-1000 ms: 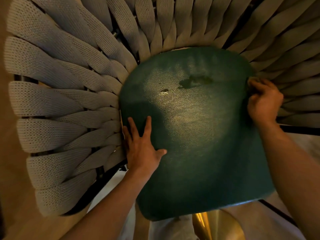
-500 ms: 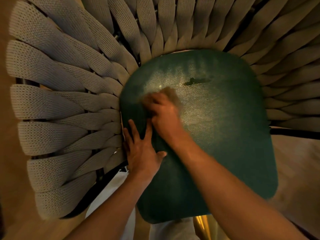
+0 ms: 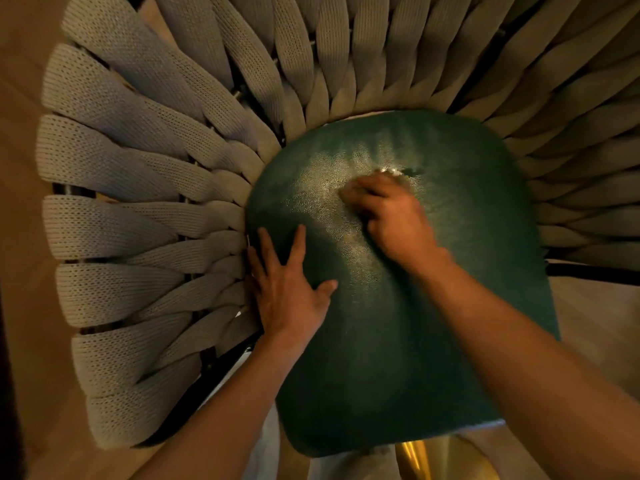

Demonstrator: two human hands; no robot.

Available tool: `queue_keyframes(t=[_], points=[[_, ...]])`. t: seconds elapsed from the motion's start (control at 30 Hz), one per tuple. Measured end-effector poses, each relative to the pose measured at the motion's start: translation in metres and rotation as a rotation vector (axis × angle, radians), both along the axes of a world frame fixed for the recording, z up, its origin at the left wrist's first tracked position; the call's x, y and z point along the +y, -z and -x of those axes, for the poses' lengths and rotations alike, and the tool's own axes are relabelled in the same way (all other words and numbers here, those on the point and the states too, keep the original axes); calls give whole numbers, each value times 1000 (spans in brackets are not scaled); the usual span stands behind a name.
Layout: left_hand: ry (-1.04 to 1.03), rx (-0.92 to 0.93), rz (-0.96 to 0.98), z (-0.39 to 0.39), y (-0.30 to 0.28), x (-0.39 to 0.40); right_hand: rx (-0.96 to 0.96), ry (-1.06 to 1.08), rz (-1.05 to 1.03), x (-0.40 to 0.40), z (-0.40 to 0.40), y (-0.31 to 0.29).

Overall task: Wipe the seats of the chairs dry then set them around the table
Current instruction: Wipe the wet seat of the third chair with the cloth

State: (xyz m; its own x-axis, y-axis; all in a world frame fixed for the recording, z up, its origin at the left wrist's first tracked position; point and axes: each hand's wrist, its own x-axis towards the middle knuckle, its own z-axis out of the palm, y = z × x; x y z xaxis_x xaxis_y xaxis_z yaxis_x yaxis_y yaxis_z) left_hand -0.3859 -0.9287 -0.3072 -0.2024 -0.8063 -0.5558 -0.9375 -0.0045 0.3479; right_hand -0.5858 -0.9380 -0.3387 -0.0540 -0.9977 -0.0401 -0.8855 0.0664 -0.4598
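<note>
I look down on a chair with a dark green leathery seat (image 3: 433,323) ringed by a back of wide woven grey straps (image 3: 145,216). My left hand (image 3: 289,289) lies flat with spread fingers on the seat's left edge, next to the straps. My right hand (image 3: 388,213), blurred by motion, is curled over a small pale wad of cloth (image 3: 393,173) and presses it on the seat's upper middle. Most of the wad is hidden under the fingers. A small dark wet patch (image 3: 414,172) shows just past the fingertips.
Wooden floor (image 3: 20,168) shows at the left and pale floor at the right. A black frame bar (image 3: 588,271) runs out from under the straps on the right. A shiny gold object (image 3: 426,459) sits below the seat's front edge.
My right hand left the seat's right edge, swept across to the left middle, and now rubs further right at the wet patch, which has shrunk. My left hand stayed in place.
</note>
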Motion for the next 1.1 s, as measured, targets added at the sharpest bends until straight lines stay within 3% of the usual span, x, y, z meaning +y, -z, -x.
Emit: queue_keyframes(t=[0.17,0.27,0.43,0.63,0.8,0.93,1.1], points=[[-52,-27,-71,5,9,-12,-2,258,0,24,84,1],[-27,-52,-69,5,12,-12,14,527,-44,35,121,2],[-8,-68,-50,4,14,-9,-15,850,39,17,107,5],[23,-61,-22,1,16,-7,-109,541,90,-20,14,19],[63,-102,21,-2,24,-3,-210,41,55,-44,-86,19],[135,-144,56,-4,29,-3,-17,-266,138,-64,-104,23],[73,-101,1,0,20,-3,141,-259,192,-74,-64,32]])
